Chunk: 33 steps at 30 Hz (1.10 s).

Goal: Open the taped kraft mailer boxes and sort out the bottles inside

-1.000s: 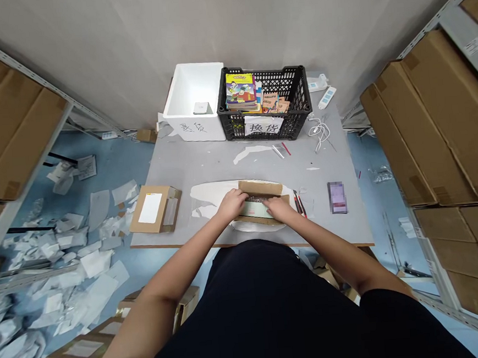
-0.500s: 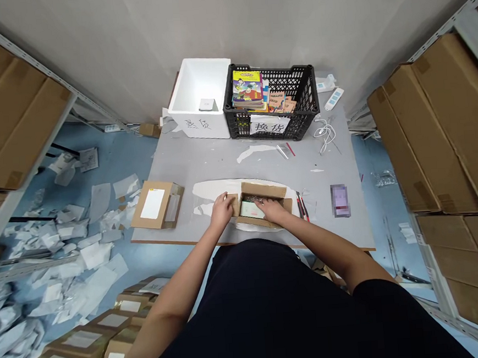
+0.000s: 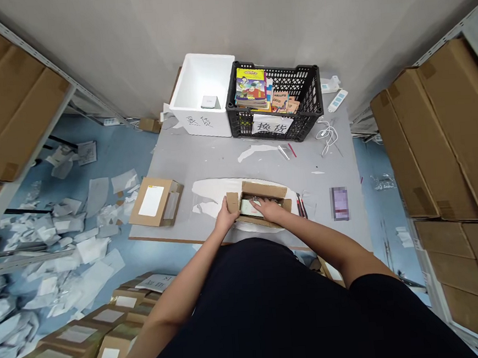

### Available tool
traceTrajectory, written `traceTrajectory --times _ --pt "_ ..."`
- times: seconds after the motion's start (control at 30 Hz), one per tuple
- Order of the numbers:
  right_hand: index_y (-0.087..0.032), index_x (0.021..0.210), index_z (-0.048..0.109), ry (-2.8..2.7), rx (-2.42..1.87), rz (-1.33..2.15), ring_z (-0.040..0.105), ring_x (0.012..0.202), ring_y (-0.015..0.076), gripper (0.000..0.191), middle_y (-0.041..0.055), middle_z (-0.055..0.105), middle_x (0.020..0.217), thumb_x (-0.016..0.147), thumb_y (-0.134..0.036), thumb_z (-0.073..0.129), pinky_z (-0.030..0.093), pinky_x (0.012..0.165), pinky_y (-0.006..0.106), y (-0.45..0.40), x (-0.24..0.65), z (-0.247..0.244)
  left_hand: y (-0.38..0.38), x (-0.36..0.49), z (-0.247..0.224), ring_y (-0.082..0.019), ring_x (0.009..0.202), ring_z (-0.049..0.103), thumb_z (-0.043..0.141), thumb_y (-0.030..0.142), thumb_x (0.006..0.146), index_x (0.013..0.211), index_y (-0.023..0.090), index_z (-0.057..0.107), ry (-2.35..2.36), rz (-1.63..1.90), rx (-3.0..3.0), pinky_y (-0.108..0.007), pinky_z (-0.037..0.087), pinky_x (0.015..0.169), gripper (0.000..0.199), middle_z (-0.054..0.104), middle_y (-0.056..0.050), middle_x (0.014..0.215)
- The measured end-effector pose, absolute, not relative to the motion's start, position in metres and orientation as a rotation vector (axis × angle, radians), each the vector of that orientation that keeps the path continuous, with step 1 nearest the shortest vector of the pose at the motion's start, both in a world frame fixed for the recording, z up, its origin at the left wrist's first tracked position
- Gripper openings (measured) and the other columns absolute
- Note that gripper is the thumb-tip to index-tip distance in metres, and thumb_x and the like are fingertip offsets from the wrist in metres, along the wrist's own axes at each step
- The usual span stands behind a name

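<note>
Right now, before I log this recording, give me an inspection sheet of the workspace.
surface: grey table, worn with white patches.
job's things: open cardboard box holding a pale green packet; closed cardboard box further left.
clutter: paper scraps across the floor.
grippers: left hand against the box's left flap; right hand over the packet.
cables: white cable coiled beside black plastic crate.
surroundings: white foam box; cardboard cartons; metal shelving.

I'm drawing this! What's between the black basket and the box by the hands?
In the head view, grey table with a white patch and thin silver and red sticks lies between the black basket and the cardboard box.
</note>
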State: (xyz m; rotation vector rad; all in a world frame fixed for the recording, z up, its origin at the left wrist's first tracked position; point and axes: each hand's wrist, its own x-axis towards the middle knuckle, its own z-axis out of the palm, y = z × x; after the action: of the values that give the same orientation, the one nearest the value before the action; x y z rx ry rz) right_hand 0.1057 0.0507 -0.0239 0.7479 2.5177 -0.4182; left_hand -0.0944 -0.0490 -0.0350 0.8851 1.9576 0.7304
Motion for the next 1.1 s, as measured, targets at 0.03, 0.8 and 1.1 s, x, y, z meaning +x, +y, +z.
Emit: traceTrajectory --times 0.03,0.8,1.1 --pt "-0.028 0.153 0.014 2.511 0.762 -0.419 0.051 0.118 0.0320 0.082 0.0191 0.039 0.145 0.083 -0.013 0.053 0.045 0.091 0.042 0.051 0.104 -0.024 -0.048 -0.094 -0.035 -0.027 0.110 0.063 0.073 0.025 0.072 0.152 0.021 0.016 1.952 0.727 0.851 -0.037 0.057 0.084 0.099 0.053 -0.013 0.138" --pt "-0.022 0.155 0.009 2.824 0.912 -0.806 0.042 0.125 0.0324 0.093 0.0146 0.042 0.141 0.078 -0.034 0.060 0.037 0.099 0.042 0.102 0.133 0.063 0.000 -0.107 -0.024 -0.025 0.114 0.061 0.063 0.020 0.077 0.148 0.018 0.030 2.081 0.918 0.835 -0.035 0.048 0.097 0.079 0.057 -0.011 0.134" --pt "-0.022 0.154 0.008 2.930 1.160 -0.967 0.038 0.132 0.0316 0.094 0.0130 0.036 0.148 0.077 -0.035 0.061 0.035 0.108 0.043 0.078 0.154 0.088 0.001 -0.115 -0.028 -0.025 0.105 0.064 0.059 0.031 0.082 0.150 0.019 0.027 2.068 0.870 0.814 -0.039 0.050 0.094 0.076 0.063 -0.011 0.118"
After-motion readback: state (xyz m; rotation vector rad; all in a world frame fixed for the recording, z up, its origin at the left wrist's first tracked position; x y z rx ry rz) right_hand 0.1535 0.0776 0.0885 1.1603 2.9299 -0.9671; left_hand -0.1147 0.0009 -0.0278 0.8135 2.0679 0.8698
